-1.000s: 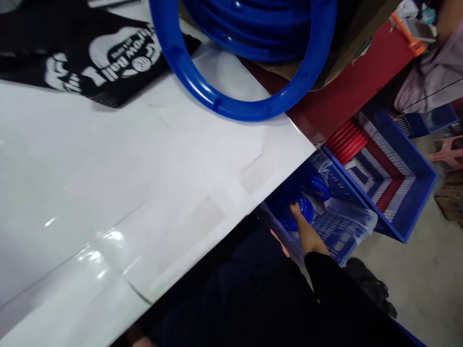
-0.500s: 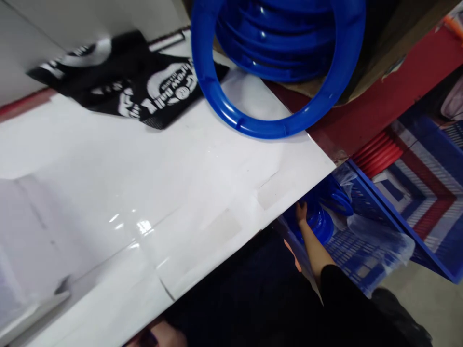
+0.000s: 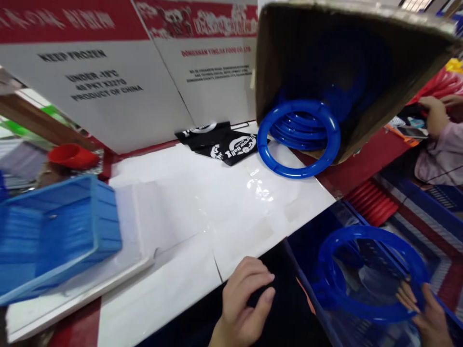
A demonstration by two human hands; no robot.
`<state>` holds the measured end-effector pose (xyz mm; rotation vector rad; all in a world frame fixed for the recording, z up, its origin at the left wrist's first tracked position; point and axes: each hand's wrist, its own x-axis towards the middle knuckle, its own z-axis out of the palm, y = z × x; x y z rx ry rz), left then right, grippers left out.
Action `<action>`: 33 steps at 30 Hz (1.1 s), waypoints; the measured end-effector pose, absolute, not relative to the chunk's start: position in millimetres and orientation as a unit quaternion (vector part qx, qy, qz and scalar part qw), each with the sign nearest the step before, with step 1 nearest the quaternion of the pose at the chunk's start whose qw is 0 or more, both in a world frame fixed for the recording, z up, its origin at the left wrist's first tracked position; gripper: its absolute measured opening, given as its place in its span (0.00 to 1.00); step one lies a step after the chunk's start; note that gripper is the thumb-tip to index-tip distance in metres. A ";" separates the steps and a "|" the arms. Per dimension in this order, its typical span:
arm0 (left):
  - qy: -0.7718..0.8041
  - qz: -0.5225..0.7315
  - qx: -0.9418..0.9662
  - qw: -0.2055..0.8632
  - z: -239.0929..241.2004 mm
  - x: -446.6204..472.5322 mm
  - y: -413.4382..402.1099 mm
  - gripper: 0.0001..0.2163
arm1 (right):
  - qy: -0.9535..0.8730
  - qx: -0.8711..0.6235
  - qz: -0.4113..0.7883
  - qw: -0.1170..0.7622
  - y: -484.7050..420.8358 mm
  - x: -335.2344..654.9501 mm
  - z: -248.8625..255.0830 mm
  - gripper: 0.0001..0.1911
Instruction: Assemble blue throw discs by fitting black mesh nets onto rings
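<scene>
Low on the right, beyond the table edge, my right hand (image 3: 427,311) has its fingers around the rim of a large blue plastic ring (image 3: 376,311). The ring is raised above a blue crate (image 3: 325,320), where other blue pieces show. My left hand (image 3: 246,299) hovers at the front edge of the white tabletop (image 3: 181,202), fingers loosely curved, thumb apart, nothing in it. Another blue ring (image 3: 298,172) leans at the mouth of a cardboard box (image 3: 390,91) with several more rings inside. Beside it lies black printed fabric (image 3: 231,147).
A light-blue bin (image 3: 104,217) stands on the left, with a red container (image 3: 72,156) behind it. White printed cartons (image 3: 213,77) wall the back. Stacked red rings (image 3: 372,202) sit at the right, near another person's sleeve (image 3: 441,154).
My right hand has come up out of the crate with a blue ring. My left hand has risen into view at the table edge. The view has swung up and leftward.
</scene>
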<state>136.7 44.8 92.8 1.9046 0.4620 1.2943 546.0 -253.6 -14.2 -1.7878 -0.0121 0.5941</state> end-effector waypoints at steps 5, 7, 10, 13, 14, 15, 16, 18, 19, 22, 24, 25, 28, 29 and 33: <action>0.201 0.409 0.801 0.389 93.5 151.8 39.7 0.29 | -0.211 -0.755 0.383 0.489 -155.0 537.8 87.1 0.33; 0.207 0.394 0.816 0.368 93.0 145.7 44.7 0.30 | -0.333 -0.728 0.458 0.386 -86.6 508.2 129.8 0.30; 0.322 0.402 0.801 0.306 93.8 115.4 74.4 0.17 | -0.491 -0.648 0.491 0.313 21.0 451.5 170.5 0.30; 0.474 0.272 0.794 0.268 106.1 75.0 123.3 0.10 | -0.629 -0.592 0.429 0.262 124.3 399.5 177.5 0.25; 0.513 0.194 0.798 0.250 113.4 64.3 138.9 0.10 | -0.669 -0.578 0.401 0.239 156.7 384.8 174.1 0.21; 0.545 0.121 0.798 0.228 121.4 56.6 151.9 0.10 | -0.699 -0.568 0.375 0.220 187.0 371.5 168.6 0.17; 0.569 0.058 0.795 0.203 129.3 52.3 161.5 0.11 | -0.718 -0.569 0.346 0.204 214.5 359.5 161.6 0.15; 0.602 -0.042 0.783 0.147 141.7 54.0 168.6 0.13 | -0.726 -0.574 0.310 0.220 258.1 339.7 144.4 0.13; 0.614 -0.080 0.776 0.120 145.2 59.1 166.8 0.14 | -0.724 -0.580 0.294 0.228 273.5 332.2 135.1 0.15; 0.630 -0.138 0.762 0.057 146.0 83.2 152.9 0.15 | -0.714 -0.594 0.278 0.245 297.5 321.9 109.8 0.09; 0.635 -0.136 0.760 0.011 141.9 98.4 150.1 0.14 | -0.705 -0.602 0.274 0.257 301.8 325.4 98.9 0.07; 0.636 -0.126 0.761 -0.013 139.4 104.3 153.4 0.14 | -0.702 -0.604 0.270 0.264 302.2 329.4 95.6 0.12; 0.612 -0.056 0.788 -0.041 132.2 114.6 179.8 0.19 | -0.697 -0.609 0.253 0.281 299.3 345.3 93.0 0.21; 0.597 -0.030 0.801 -0.033 129.8 116.1 190.9 0.20 | -0.698 -0.609 0.252 0.281 297.2 350.6 93.5 0.21; 0.530 0.014 0.848 0.008 117.3 113.3 220.4 0.18 | -0.713 -0.592 0.282 0.246 288.6 365.8 94.6 0.14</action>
